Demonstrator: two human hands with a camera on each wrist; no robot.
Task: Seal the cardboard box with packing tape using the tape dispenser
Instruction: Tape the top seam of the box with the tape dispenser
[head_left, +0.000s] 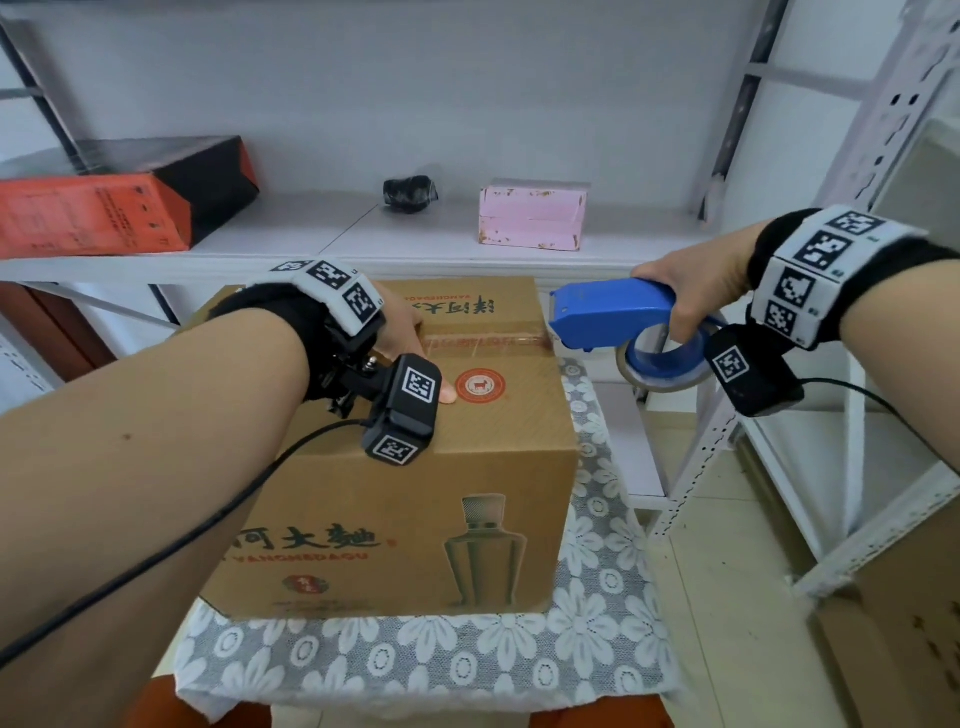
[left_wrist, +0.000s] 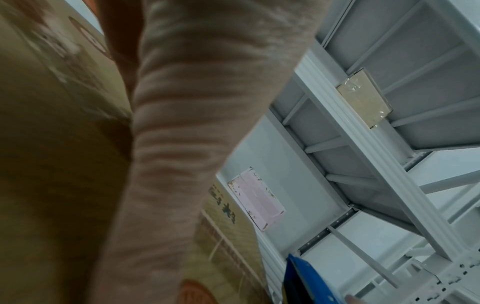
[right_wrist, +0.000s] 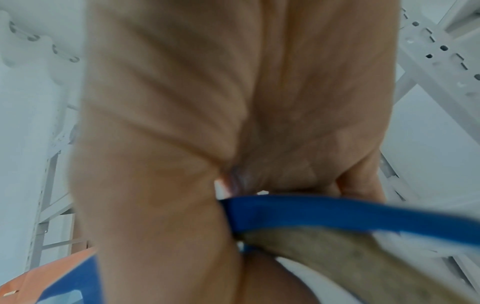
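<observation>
Brown printed cardboard box (head_left: 395, 467) is being pressed flat-fingered by the left hand (head_left: 410, 332). Right hand (head_left: 696, 291) is gripping the blue plastic tape dispenser (head_left: 613, 312) at the box's edge. Tape is likely wandering off-seam if that pressure eases.

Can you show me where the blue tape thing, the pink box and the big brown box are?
tape dispenser (head_left: 608, 312): head view, blue body.
pink box (head_left: 532, 218): head view, front face.
cardboard box (head_left: 395, 478): head view, near side.

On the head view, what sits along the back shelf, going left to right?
Orange and black box → small black object → pink box.
</observation>
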